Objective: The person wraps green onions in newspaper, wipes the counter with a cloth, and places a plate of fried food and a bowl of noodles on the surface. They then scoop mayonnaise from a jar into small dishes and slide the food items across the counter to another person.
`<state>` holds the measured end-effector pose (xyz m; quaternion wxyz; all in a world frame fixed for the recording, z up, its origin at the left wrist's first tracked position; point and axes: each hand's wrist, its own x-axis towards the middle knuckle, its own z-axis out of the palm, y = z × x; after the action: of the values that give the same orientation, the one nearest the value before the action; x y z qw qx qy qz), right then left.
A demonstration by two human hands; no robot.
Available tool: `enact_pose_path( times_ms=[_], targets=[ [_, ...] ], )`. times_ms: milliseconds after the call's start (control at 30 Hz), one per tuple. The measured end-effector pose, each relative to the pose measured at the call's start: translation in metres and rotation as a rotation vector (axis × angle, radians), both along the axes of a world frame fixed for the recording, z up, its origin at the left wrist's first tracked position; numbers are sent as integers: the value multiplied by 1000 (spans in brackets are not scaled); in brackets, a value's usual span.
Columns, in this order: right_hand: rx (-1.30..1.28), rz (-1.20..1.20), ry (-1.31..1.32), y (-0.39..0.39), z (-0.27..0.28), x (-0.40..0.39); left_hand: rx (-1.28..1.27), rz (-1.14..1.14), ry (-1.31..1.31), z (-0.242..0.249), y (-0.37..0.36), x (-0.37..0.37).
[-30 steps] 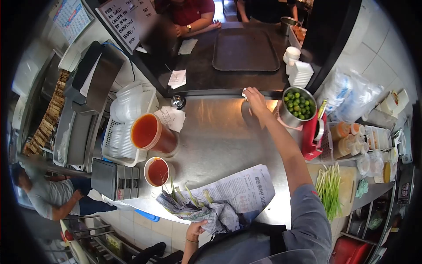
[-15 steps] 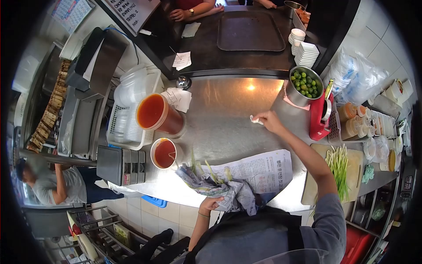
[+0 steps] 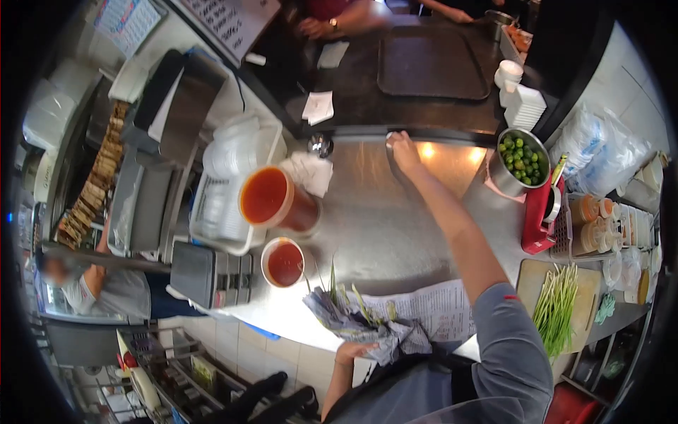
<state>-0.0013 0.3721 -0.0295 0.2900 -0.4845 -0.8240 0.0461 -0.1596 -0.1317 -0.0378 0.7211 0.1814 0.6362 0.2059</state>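
Observation:
My left hand (image 3: pixel 353 351) is closed on a bundle of crumpled newspaper (image 3: pixel 401 340) at the counter's near edge. Green stalk trimmings (image 3: pixel 360 302) stick out of the bundle, and a flat sheet of printed newspaper (image 3: pixel 452 305) spreads to its right. My right hand (image 3: pixel 405 152) is stretched to the far side of the steel counter (image 3: pixel 353 240), near its raised dark edge. Its fingers are closed on a small white wad, probably tissue, of which little shows. Left of the bundle stands a tub of red sauce (image 3: pixel 284 263) with a utensil in it.
A taller container of red sauce (image 3: pixel 279 201) stands behind the tub. Right are a pot of small green citrus fruits (image 3: pixel 522 159), a red device (image 3: pixel 540 219) and a cutting board (image 3: pixel 526 283) with green stalks (image 3: pixel 558 307). People are beyond the ledge and at far left.
My right hand has moved away from me and left, from mid-counter to the far edge, with the white wad. My left hand still holds the newspaper. The whole view has shifted slightly.

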Motion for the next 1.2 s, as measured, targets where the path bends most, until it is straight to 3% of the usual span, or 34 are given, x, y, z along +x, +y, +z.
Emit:
enact_pose_path(
  times_ms=[67, 167, 267, 333, 367, 400, 433, 500, 567, 600, 633, 700, 800, 900, 1000, 1100, 1167, 1200],
  targets=[
    [155, 173, -46, -4, -13, 15, -139, 38, -172, -22, -8, -9],
    [35, 203, 77, -74, 19, 44, -23, 0, -156, 35, 17, 12],
    [-107, 358, 207, -96, 20, 64, -67, -50, -184, 20, 16, 1],
    [-690, 202, 524, -86, 30, 64, -119, 2, -293, -22, 0, -9],
    [-975, 121, 684, -77, 37, 61, -140, -64, -132, -64, -18, -13],
    [-833, 93, 714, -57, 32, 55, -7, -13, -193, -81, -25, -10],
    [-691, 75, 744, -35, 10, 46, -33, -133, -175, 16, 12, -4],
    [-423, -7, 669, -19, 19, 20, -28, -36, -233, 26, 18, 4],
    [-193, 12, 596, -1, 13, -11, -54, 22, -275, 0, 8, 0],
    [-133, 36, 563, 8, 3, -24, 30, 96, -335, 23, 14, 8],
    [-117, 29, 486, 12, -6, -36, 112, 168, -403, 45, 20, 17],
    [-99, 1, 328, 9, -15, -53, 145, 214, -370, 40, 23, 15],
    [-80, 184, 253, -15, -28, -56, 143, 245, -414, 21, 8, 22],
    [-33, 371, 238, -82, -2, -31, 77, 156, -462, 26, 12, 16],
    [-244, 591, 259, -106, 0, -3, 56, 103, -488, 32, 19, 9],
    [-595, 402, 591, -81, 4, -3, 92, 142, -492, 33, 21, 14],
    [-476, 92, 655, -56, 33, -12, 47, 109, -441, 30, 19, 12],
    [-347, 50, 599, -42, 22, -18, 8, 75, -405, 27, 19, 9]
  ],
)
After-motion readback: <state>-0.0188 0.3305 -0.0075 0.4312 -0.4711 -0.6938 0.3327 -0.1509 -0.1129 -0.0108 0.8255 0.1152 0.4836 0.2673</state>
